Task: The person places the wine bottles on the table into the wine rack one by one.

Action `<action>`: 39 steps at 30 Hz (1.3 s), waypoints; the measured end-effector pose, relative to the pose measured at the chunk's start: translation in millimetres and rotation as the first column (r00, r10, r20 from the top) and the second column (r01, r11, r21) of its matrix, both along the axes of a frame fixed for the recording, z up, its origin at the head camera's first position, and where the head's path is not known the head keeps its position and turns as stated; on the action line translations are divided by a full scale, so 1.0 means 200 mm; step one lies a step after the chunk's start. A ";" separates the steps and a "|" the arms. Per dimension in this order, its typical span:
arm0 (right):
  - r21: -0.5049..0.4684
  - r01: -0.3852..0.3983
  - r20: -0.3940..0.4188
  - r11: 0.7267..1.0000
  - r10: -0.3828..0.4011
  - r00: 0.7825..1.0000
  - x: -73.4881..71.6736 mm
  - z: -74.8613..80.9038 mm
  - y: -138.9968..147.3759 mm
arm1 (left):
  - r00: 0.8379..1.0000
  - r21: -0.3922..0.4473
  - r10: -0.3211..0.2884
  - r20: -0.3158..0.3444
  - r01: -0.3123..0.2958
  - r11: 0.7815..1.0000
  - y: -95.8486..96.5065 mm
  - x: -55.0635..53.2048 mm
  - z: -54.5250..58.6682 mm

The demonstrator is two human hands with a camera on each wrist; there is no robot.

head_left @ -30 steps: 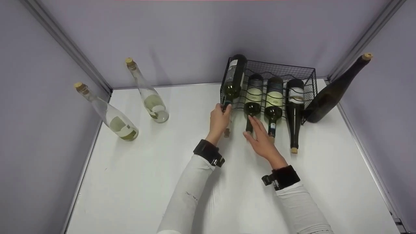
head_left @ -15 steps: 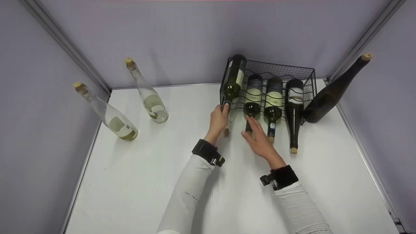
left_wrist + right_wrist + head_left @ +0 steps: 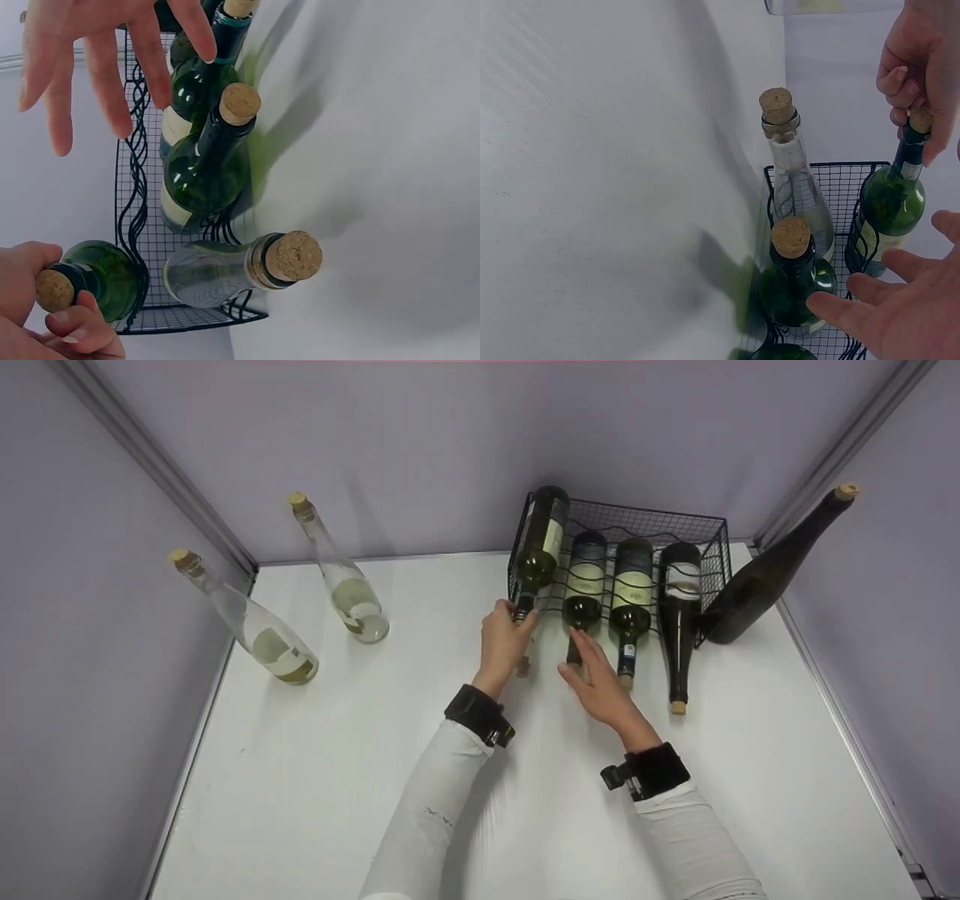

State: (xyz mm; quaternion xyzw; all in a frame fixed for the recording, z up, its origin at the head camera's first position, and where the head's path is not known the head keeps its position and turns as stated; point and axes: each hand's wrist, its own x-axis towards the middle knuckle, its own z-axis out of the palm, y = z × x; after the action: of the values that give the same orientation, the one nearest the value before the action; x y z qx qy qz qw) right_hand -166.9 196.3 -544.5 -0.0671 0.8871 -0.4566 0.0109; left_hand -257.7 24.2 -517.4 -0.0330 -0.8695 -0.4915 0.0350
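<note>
Soft, slightly dim light; all 3 cams fairly clear, fine detail mushy.
Head view: white tabletop (image 3: 315, 765) brightest nr lower ctr, back wall (image 3: 420, 442) greyer; soft shadow alongside L sleeve (image 3: 421, 817), fainter shadow streaks on wall; wide-angle lens, side panels (image 3: 75, 660) splay at edges; thin pink line along top edge; labels (image 3: 586, 579) too blurry to read. Wrist views: cooler, bluish cast; fuzzy-edged bottle shadows on tabletop, some tinted green; small white glints on green bottles (image 3: 202, 180); corks (image 3: 295, 255) fairly crisp. Exact light dir. can't tell.
</note>
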 end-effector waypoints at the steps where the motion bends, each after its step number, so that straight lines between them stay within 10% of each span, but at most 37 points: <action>1: -0.001 -0.001 0.004 1.000 0.001 1.000 0.00 0.00 0.00 | 1.000 -0.008 -0.006 -0.006 0.006 1.000 0.00 0.00 0.00; 19: 0.030 -0.015 0.016 0.999 0.014 1.000 0.01 0.01 0.00 | 0.990 -0.056 -0.112 0.083 0.117 0.992 0.00 0.00 0.01; 39: -0.009 -0.018 -0.001 1.000 0.018 1.000 0.02 -0.01 -0.03 | 0.972 0.141 -0.188 0.142 0.168 0.976 -0.03 -0.02 0.02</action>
State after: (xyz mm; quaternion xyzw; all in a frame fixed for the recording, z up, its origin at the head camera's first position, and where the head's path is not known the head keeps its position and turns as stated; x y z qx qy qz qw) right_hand -163.7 189.5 -545.5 -0.0753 0.8844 -0.4603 0.0141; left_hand -260.7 17.9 -513.5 -0.0704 -0.8299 -0.5485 -0.0745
